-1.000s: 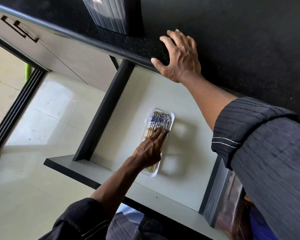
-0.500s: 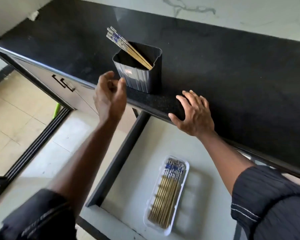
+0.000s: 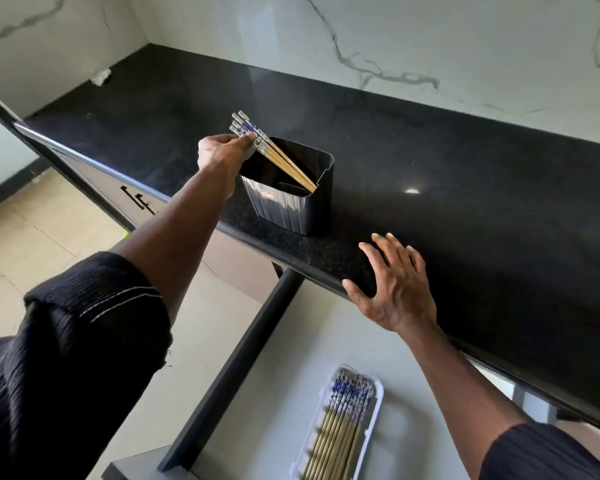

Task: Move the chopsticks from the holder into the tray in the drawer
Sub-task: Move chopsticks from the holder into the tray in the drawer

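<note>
On the black countertop (image 3: 465, 174), near its front edge, stands item one: a dark ribbed holder (image 3: 291, 202), upright, with the last few chopsticks (image 3: 274, 152) leaning out over its left rim, patterned ends up. I have my left hand (image 3: 222, 152) at those patterned ends, fingertips pinched on the bundle; whether every stick is caught I cannot tell. My right hand (image 3: 395, 289) lies flat and spread on the counter edge, grasping nothing. Item two, below in the open drawer (image 3: 274, 341): a white tray (image 3: 378, 389) already stocked with a row of matching chopsticks lying lengthwise. Risks, as I judge them: a pinch so near the tips gives little hold, so a stick may slip free on the lift and drop to the counter or floor; dragging sideways against the rim could tip the light holder; and a loose bundle may fan out and miss the narrow tray.
</note>
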